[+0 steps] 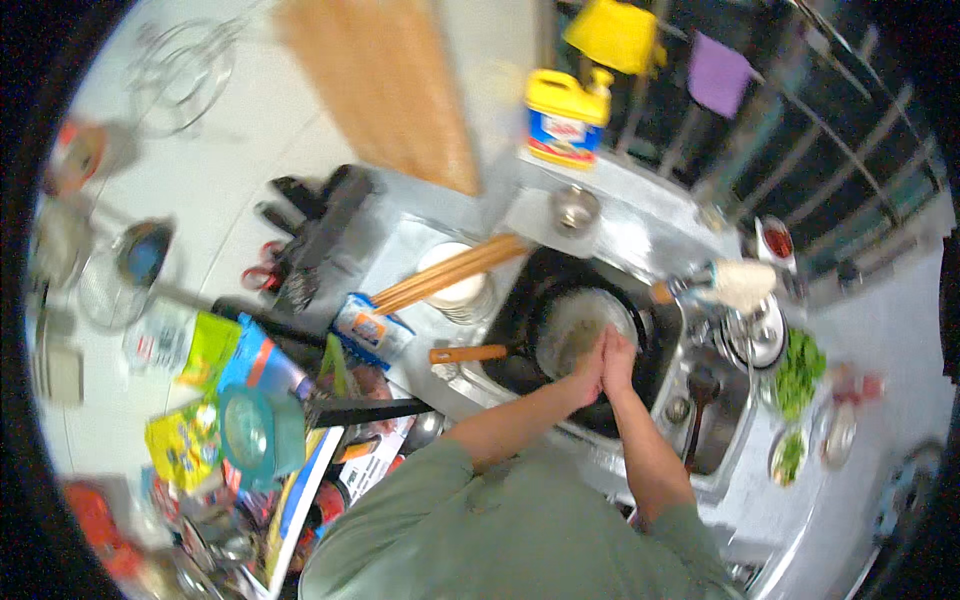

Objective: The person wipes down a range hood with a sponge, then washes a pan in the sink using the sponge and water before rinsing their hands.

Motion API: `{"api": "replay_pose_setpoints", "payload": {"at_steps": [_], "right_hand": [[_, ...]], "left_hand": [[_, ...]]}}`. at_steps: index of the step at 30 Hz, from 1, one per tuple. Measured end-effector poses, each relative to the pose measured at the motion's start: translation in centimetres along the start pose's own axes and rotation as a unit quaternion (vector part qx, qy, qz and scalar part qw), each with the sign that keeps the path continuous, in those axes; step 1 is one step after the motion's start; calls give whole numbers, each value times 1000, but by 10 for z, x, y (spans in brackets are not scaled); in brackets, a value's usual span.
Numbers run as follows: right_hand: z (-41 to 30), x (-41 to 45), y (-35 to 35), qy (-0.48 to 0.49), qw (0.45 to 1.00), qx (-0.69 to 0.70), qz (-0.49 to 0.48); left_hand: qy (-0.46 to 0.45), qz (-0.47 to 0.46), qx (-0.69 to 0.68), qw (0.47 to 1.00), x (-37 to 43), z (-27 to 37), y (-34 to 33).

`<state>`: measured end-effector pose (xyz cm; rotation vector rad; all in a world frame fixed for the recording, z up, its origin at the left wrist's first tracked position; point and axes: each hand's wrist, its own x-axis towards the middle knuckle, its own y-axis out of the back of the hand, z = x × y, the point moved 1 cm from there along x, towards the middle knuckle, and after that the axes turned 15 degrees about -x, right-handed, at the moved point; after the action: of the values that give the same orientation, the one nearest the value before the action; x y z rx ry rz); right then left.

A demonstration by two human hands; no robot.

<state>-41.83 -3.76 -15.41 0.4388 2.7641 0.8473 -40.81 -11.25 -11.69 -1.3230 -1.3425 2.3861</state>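
Observation:
My left hand and my right hand are pressed together, palm against palm. They are over the near right part of a dark wok in the larger basin of a steel sink. The inside of the wok shows a round, pale, cloudy area with a darker patch, partly covered by my fingers. The wok's wooden handle points left across the sink rim. Whether anything lies between my palms is hidden, and the picture is blurred.
A small sink basin on the right holds a dark ladle. Leafy greens lie beyond it. Stacked white plates, wooden chopsticks and a knife block stand left. A yellow-capped detergent jug is behind.

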Motion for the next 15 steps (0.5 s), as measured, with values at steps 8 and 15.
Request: {"api": "replay_pose_setpoints", "payload": {"at_steps": [8, 15], "right_hand": [[-44, -48, 8, 64, 994, -63, 69], [-55, -39, 15, -95, 946, 311, -15]], "left_hand": [[-29, -4, -128, 991, -2, 21, -5], [-220, -8, 221, 950, 2, 14, -9]]}}
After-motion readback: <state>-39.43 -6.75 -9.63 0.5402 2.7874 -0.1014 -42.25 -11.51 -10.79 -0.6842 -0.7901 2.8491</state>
